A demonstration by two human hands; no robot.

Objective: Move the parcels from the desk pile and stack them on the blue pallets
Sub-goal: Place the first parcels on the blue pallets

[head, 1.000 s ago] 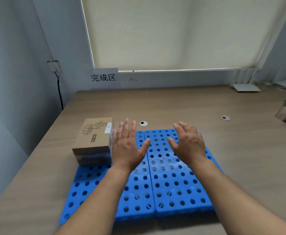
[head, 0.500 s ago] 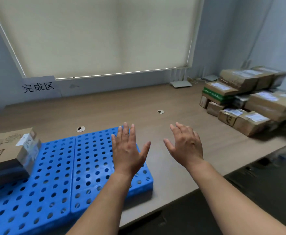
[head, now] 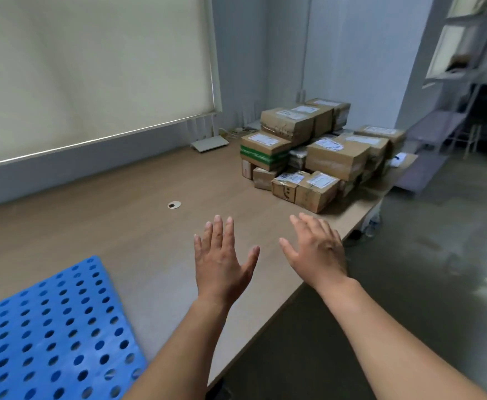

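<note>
The fingers of the left hand are straight and spread, holding nothing, and those of the right hand are likewise apart and hold nothing. Both hands hover palm-down above the desk, the right one over its near edge. Far to the right, well apart from the hands, the pile of parcels sits on the desk's end. They are brown cardboard boxes of mixed sizes, taped shut, most with white labels on top, one banded in green tape. They look stiff-sided and probably light to middling in weight, though the tape may be slick. A sound hold would press flat palms on opposite side faces. The front box, with nothing resting on it, seems the safest first pick. The blue pallet, pierced with round holes, lies at the near left.
</note>
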